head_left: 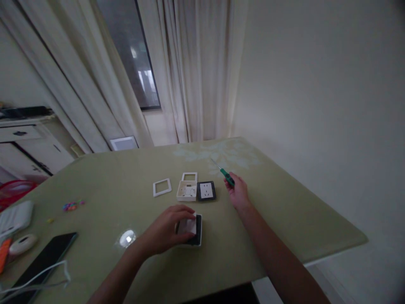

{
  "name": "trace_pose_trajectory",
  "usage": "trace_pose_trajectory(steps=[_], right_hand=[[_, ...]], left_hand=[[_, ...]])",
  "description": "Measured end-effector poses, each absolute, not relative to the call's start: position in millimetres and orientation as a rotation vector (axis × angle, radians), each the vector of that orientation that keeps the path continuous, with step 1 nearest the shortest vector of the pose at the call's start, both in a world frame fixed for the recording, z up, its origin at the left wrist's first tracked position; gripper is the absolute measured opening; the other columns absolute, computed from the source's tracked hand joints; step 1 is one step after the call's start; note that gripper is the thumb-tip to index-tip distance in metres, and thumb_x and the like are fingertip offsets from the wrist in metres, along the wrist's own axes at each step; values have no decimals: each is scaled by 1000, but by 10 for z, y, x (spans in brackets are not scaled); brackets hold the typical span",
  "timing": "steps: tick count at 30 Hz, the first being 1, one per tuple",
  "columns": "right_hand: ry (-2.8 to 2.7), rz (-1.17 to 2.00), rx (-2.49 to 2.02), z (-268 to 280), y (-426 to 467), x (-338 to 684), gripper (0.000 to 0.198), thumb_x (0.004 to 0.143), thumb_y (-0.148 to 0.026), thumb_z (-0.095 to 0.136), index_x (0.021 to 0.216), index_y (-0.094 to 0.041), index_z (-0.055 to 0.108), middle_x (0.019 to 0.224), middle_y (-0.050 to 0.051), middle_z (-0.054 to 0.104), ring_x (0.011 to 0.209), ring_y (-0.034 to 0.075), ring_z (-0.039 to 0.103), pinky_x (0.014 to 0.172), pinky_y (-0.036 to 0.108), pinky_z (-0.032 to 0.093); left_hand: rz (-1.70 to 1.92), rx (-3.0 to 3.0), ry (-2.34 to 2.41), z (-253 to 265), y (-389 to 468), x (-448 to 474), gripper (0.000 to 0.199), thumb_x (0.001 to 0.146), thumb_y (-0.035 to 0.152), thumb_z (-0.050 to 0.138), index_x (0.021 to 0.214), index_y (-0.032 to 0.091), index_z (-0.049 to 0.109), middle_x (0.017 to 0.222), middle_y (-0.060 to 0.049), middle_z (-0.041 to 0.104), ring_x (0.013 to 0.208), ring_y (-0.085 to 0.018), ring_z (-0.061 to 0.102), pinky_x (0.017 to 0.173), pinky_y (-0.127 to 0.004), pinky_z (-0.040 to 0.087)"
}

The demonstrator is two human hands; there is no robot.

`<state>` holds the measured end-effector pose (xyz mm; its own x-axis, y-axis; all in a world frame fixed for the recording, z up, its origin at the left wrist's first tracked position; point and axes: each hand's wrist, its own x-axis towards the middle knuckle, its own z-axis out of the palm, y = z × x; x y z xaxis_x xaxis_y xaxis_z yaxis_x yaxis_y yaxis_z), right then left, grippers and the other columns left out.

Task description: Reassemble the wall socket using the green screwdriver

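My left hand point(166, 227) is closed over a wall socket point(198, 228) near the front of the table, its thumb and fingers on the white centre part. This socket has a dark surround and sits in a white box; the hand covers its left side. In my right hand point(238, 192) is a green-handled screwdriver point(227, 176), its thin metal shaft pointing up and away to the left. Just beyond the left hand lie an open white back box point(182, 196), a second wall socket point(206, 190) with a dark frame, and two white frames point(155, 189), one touching the box's far side.
On the left are a dark phone point(52, 253), a white cable point(47, 270), a white round object point(23, 245), an orange item point(4, 254) and small coloured pieces point(70, 206). A bright round spot point(127, 239) shows on the tablecloth point(278, 211). A wall point(322, 105) borders the right side.
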<state>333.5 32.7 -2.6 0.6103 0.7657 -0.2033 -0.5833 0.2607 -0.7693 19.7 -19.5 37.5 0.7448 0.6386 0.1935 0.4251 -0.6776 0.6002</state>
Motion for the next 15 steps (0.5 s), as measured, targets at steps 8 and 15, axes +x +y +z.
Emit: trace_pose_trajectory(steps=[8, 15], right_hand=[[-158, 984, -962, 31, 320, 3374, 11, 102, -17, 75, 93, -13, 70, 82, -2, 72, 65, 10, 70, 58, 21, 60], [-166, 991, -950, 65, 289, 3356, 15, 100, -13, 76, 87, -13, 69, 77, -3, 73, 63, 10, 70, 58, 20, 60]], left_hand=[[580, 2311, 795, 173, -250, 174, 29, 93, 33, 83, 123, 31, 81, 141, -8, 75, 126, -29, 74, 109, -42, 59], [673, 2322, 752, 43, -308, 63, 32, 97, 36, 80, 129, 34, 78, 147, -10, 71, 137, -31, 68, 115, -47, 57]])
